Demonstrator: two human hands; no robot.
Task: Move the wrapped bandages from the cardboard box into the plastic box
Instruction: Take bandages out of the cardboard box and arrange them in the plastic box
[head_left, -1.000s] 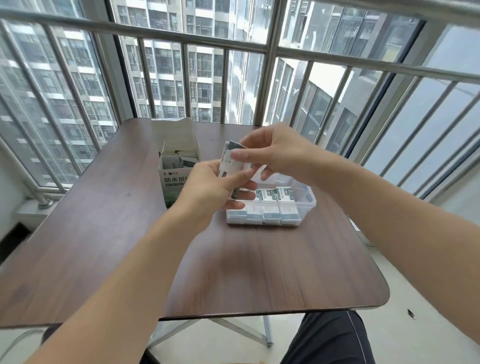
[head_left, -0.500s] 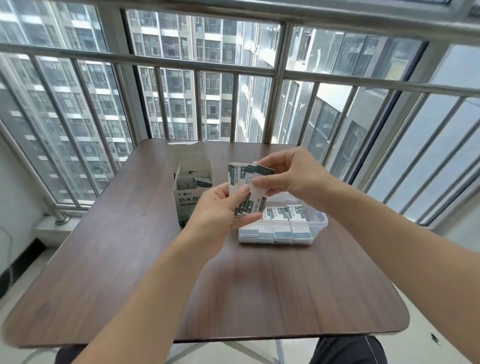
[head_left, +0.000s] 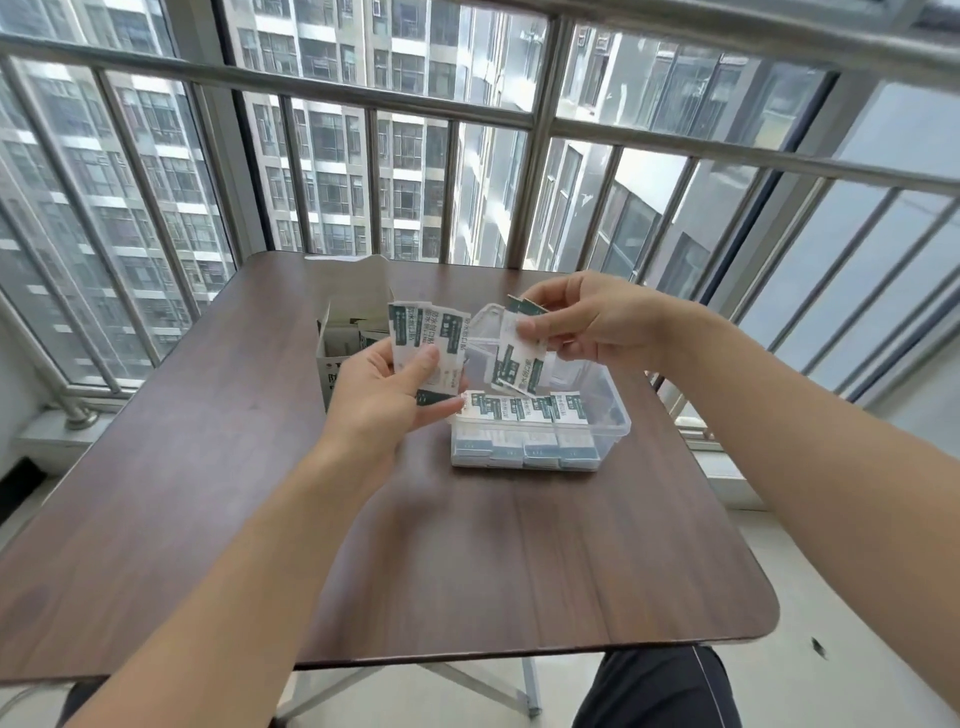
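Many wrapped bandages (head_left: 524, 410) already lie in the plastic box (head_left: 608, 415). The right hand (head_left: 587, 325) pinches a few over it. The left hand (head_left: 384, 395) holds a bunch. More wait in the cardboard box (head_left: 343, 338) on the counter (head_left: 208, 467).

Both forearms reach forward, left hand (head_left: 382, 395) and right hand (head_left: 587, 325) raised, fingers (head_left: 530, 328) curled and pinching.

Wrapped bandages (head_left: 427, 343), held fanned in the left hand (head_left: 387, 397): Chinese print 防水创口贴 legible on wrappers; cardboard box (head_left: 332, 371): front shows only 防, the rest hidden; other print too small to read.
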